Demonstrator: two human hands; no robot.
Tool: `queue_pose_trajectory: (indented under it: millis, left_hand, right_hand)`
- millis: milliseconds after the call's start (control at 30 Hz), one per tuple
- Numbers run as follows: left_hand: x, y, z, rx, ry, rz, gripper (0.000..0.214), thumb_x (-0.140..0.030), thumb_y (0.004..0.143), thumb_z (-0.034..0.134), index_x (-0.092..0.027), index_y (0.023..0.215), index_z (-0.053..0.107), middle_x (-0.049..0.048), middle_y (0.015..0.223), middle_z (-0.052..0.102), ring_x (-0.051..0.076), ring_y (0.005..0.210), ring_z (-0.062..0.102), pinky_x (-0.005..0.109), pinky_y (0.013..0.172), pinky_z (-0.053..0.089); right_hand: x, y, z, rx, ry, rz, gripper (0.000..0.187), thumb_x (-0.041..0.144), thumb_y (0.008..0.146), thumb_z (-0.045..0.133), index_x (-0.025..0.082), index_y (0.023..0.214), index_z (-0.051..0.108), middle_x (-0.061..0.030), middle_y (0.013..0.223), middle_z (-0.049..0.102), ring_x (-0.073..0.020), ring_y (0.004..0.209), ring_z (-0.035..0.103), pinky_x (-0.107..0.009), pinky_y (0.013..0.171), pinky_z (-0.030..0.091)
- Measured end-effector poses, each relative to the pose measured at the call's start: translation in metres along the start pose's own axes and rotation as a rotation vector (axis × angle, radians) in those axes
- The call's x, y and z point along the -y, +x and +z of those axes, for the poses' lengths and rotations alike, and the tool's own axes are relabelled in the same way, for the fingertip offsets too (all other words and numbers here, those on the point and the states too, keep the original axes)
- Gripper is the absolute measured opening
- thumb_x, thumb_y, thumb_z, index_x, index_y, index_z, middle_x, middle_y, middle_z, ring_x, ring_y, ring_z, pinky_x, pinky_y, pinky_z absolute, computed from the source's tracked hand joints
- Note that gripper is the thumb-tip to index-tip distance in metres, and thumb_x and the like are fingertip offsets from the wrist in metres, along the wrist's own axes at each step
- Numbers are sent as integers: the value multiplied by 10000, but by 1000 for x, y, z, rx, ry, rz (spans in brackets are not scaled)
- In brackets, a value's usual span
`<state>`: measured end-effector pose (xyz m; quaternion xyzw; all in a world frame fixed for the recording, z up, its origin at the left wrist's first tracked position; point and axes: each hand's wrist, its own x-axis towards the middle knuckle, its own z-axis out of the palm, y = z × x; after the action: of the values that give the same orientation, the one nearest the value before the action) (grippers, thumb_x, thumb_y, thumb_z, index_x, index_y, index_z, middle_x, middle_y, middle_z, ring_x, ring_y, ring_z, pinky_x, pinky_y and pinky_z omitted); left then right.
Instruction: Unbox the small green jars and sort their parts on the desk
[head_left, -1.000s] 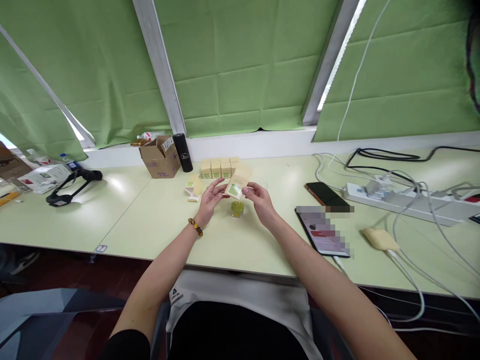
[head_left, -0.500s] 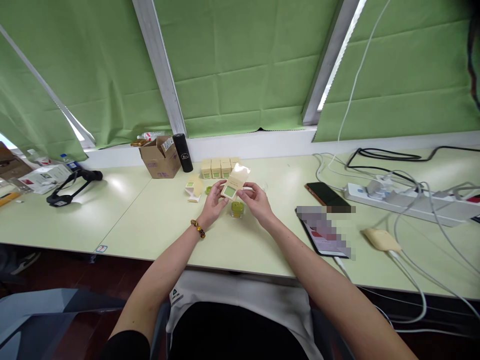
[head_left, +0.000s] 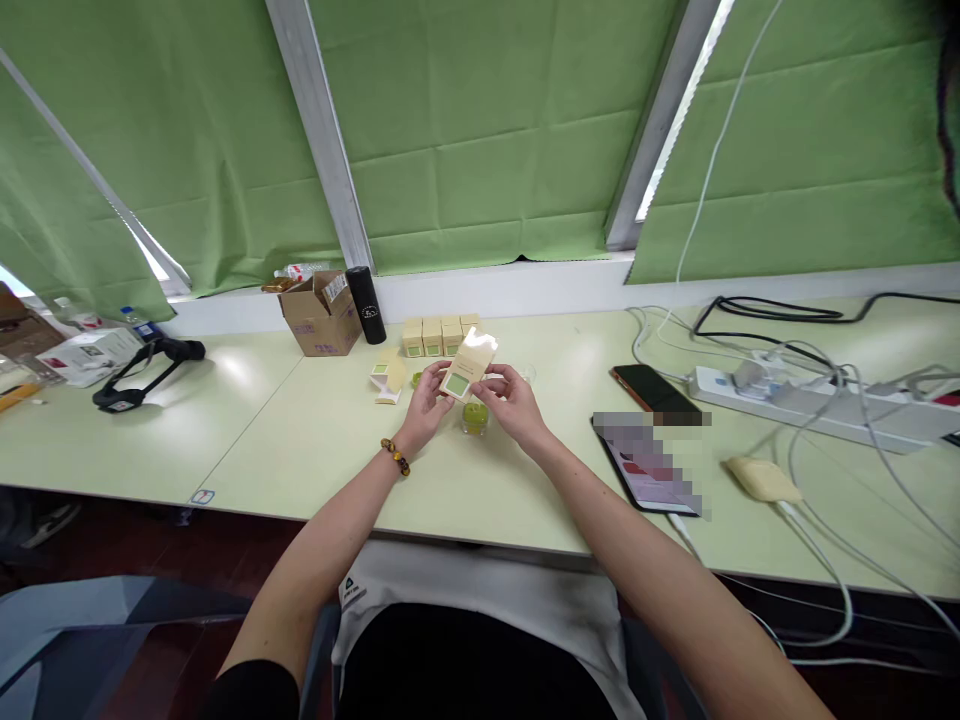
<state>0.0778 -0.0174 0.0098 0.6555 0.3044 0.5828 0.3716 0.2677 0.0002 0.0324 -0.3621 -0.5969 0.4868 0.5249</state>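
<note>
Both hands meet over the middle of the pale green table (head_left: 315, 450), holding one small cream carton (head_left: 463, 370) between them, lifted just clear of the tabletop. The left hand (head_left: 424, 400) pinches the carton's lower left edge with its fingertips closed on it; the right hand (head_left: 514, 400) has its fingers closed on the right side. A bead bracelet (head_left: 395, 456) sits on the left wrist.

The carton is tilted, its long axis running from lower left up to upper right and leaning away from the person. The face with the green square label is turned toward the person and slightly down, and the upper end, with what looks like an open flap catching the light, points up toward the window.

Directly below the carton, between the two hands, a small green jar (head_left: 474, 417) stands on the table, near the right hand; whether the hand touches it I cannot tell. Just behind, a row of matching cartons (head_left: 435, 336) stands upright, and another carton (head_left: 386, 378) lies opened to the left of the hands. Farther back left are a cardboard box (head_left: 319, 315) and a black bottle (head_left: 365, 304). To the right lie a phone (head_left: 651, 388), a tablet (head_left: 649, 465) and a power strip (head_left: 810, 405) with tangled cables.
</note>
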Motion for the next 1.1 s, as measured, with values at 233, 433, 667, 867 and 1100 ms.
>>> queue_pose_trajectory:
  millis: [233, 433, 667, 867, 1100]
  left_hand:
    - [3, 2, 1, -4, -82, -6, 705, -445, 827, 815, -256, 1407, 460, 109, 1291, 630, 284, 1250, 602, 405, 1006, 507]
    - [2, -1, 1, 16, 0, 24, 740, -342, 805, 805, -262, 1439, 431, 122, 1336, 633, 287, 1240, 609, 370, 928, 507]
    - [-3, -4, 6, -46, 202, 98, 660, -489, 895, 762, -242, 1431, 467, 152, 1423, 593, 304, 1313, 575, 443, 1071, 473]
    - [-10, -7, 6, -76, 452, 165, 539, -522, 1003, 616, -215, 1442, 550, 159, 1396, 663, 298, 1243, 636, 466, 1058, 501]
    - [-9, -8, 4, -108, 507, 168, 484, -509, 1071, 466, -211, 1425, 606, 148, 1335, 720, 292, 1170, 689, 464, 999, 545]
  right_hand:
    - [-7, 2, 1, -2, -6, -17, 679, 694, 678, 866, 234, 1137, 668, -95, 984, 824, -299, 985, 759, -439, 872, 562]
    - [-7, 3, -2, 6, 133, 12, 589, 720, 731, 826, 237, 1053, 727, -91, 1012, 825, -305, 1045, 755, -438, 933, 577]
    - [-4, 2, -3, -9, 169, 31, 605, 736, 670, 863, 251, 991, 698, -80, 990, 827, -290, 1031, 761, -445, 972, 576]
    - [2, 1, -1, 10, 197, 21, 621, 740, 664, 871, 239, 1007, 742, -99, 1091, 822, -308, 1103, 745, -457, 1017, 568]
    - [2, 0, -3, 33, 156, 44, 661, 793, 683, 823, 218, 1007, 798, -103, 1129, 820, -320, 1092, 732, -449, 984, 573]
